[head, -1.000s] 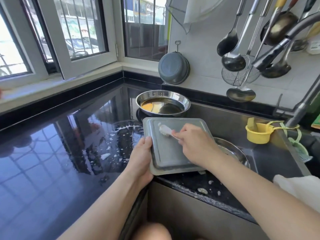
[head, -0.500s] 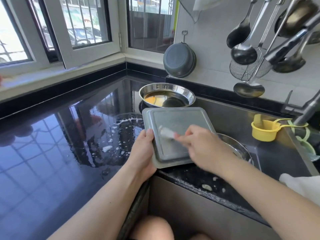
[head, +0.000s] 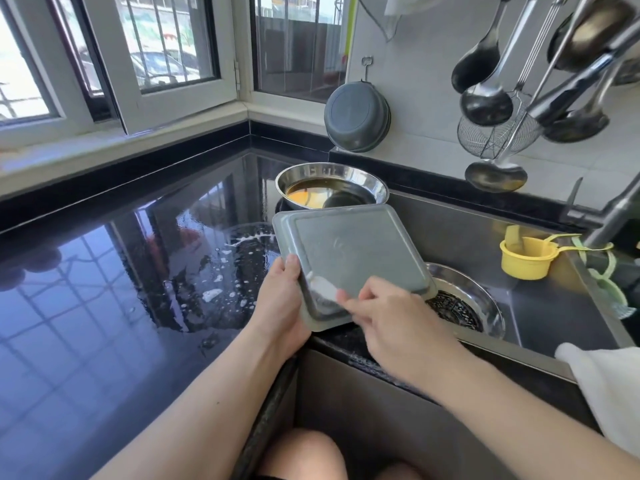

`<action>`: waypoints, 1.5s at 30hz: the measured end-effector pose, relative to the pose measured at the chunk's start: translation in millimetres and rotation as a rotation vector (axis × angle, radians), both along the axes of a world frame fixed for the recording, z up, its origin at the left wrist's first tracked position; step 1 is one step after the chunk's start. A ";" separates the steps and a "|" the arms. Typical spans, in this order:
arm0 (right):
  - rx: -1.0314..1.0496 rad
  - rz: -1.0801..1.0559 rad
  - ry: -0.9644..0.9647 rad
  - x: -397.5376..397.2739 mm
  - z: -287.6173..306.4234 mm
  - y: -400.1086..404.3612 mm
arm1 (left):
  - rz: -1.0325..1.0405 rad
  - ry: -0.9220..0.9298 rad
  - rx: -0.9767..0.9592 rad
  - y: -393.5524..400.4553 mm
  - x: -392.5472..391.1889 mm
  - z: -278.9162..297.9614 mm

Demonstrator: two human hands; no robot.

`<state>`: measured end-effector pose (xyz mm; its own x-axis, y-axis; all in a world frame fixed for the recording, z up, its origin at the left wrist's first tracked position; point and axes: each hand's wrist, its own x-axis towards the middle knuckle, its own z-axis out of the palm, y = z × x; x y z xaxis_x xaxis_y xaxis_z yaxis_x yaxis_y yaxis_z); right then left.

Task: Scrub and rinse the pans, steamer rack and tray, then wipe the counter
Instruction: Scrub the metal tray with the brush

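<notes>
1. The person is scrubbing the flat grey square tray, so the scrub step is the one going on, I think.
2. The left hand is gripping the tray's near left edge, thumb on top, and holding it tilted over the edge of the steel sink.
3. The right hand is pinching a small white brush and pressing it on the tray's near corner.
4. Next, I think the brush needs to be going over the rest of the tray, and then the tray needs rinsing under the tap.
5. The round shiny steel pan is sitting behind the tray on the wet black counter. It is holding brown liquid and something orange.
6. The little yellow plastic cup is sitting in the sink with something yellow standing in it.
7. White suds are lying on the counter, so the wiping is not done yet.
</notes>
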<state>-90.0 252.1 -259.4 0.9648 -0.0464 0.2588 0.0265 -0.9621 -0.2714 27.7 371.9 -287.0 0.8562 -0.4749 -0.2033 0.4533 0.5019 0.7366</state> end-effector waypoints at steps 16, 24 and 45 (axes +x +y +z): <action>0.017 -0.157 0.007 -16.8 -15.6 26.1 | 0.062 0.035 -0.032 -2.4 1.4 -2.4; 0.054 -0.256 -0.034 -18.2 -22.3 28.9 | 0.084 0.022 -0.018 -1.9 0.1 -2.2; 0.041 -0.309 -0.024 -29.0 -26.6 43.9 | 0.029 0.000 0.067 -1.6 0.3 -0.9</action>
